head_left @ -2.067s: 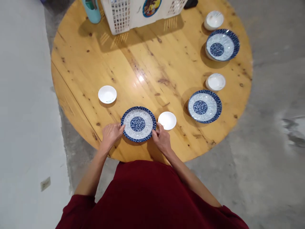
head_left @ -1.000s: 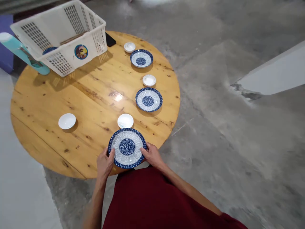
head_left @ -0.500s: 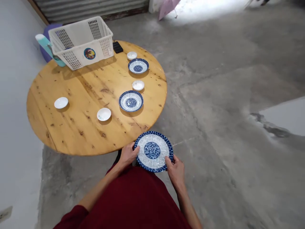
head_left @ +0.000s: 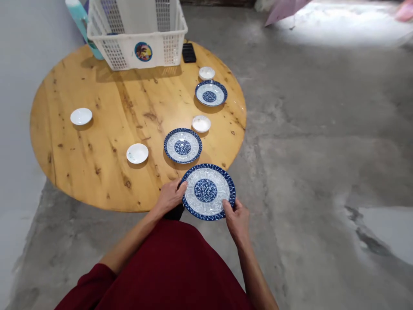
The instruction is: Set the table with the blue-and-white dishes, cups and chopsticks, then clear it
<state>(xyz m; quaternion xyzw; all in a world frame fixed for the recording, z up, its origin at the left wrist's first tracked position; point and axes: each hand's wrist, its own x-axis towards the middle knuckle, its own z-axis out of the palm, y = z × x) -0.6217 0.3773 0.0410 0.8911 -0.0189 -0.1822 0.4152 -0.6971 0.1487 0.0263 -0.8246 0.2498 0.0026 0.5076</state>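
Observation:
I hold a blue-and-white patterned plate (head_left: 207, 191) level in front of me, at the near right edge of the round wooden table (head_left: 106, 112). My left hand (head_left: 169, 197) grips its left rim and my right hand (head_left: 236, 217) grips its near right rim, fingers curled on the edge. A second matching plate (head_left: 182, 145) lies on the table just beyond it, and a third plate (head_left: 211, 93) lies farther back.
Small white saucers sit on the table: one saucer (head_left: 137, 153) left of the plates, another saucer (head_left: 81, 116) far left, a third saucer (head_left: 201, 123) between the plates. A white basket (head_left: 137, 32), teal bottle (head_left: 83, 21) and dark phone (head_left: 189, 52) stand at the back. Concrete floor (head_left: 322, 150) spreads right.
I have lifted the plate off its spot by the white saucer and carried it rightward round the table's edge, both hands still on it. My view has swung toward the right side.

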